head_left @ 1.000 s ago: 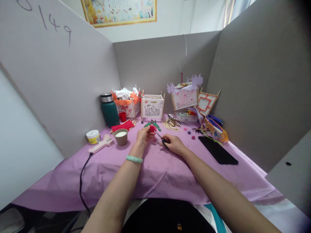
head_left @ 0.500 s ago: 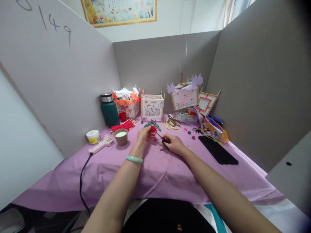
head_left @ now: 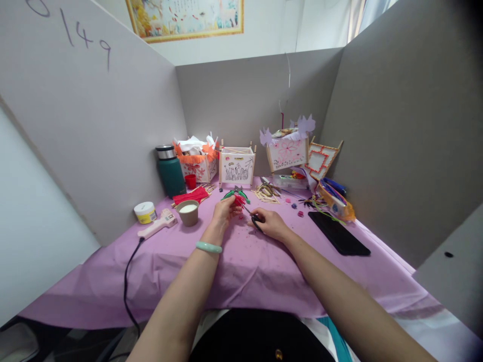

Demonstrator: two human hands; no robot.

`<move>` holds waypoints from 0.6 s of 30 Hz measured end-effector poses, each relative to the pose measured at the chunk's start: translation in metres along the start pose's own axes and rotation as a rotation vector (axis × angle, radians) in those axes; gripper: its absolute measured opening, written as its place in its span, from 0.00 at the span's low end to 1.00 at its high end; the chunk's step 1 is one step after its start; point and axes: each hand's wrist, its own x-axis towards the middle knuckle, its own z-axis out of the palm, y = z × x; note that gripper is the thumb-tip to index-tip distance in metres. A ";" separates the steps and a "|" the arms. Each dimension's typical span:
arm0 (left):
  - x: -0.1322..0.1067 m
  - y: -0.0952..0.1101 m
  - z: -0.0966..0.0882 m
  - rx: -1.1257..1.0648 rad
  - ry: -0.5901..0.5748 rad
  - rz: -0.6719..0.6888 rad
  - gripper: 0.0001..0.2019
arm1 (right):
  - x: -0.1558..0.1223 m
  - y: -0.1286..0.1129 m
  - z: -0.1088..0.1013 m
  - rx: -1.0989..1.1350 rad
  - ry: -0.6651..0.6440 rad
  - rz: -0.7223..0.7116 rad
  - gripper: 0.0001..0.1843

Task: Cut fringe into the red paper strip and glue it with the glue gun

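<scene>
My left hand (head_left: 224, 211) is closed on a small red tassel (head_left: 239, 201), whose loose strands fan out to the right of the fingers. My right hand (head_left: 268, 223) grips dark-handled scissors (head_left: 256, 219), with the blades pointing up and left at the strands. Whether the blades touch the strands is too small to tell. Tiny red scraps (head_left: 240, 217) lie on the purple cloth just below the hands. Behind the tassel rest green-handled pliers (head_left: 236, 191), partly hidden by my left hand.
At left stand a green bottle (head_left: 170, 171), a cup with white contents (head_left: 188, 213), a jar (head_left: 145, 212) and a corded pink glue gun (head_left: 158, 224). Paper lanterns (head_left: 237, 168) line the back. Wooden sticks (head_left: 266, 193) lie behind; a black phone (head_left: 337, 233) is at right.
The hands stay in nearly the same place. The tassel's strands have shifted very slightly beside the scissor tips.
</scene>
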 end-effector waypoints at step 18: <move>0.002 0.001 -0.001 -0.016 -0.021 0.001 0.07 | 0.001 0.005 0.001 -0.010 0.014 -0.003 0.17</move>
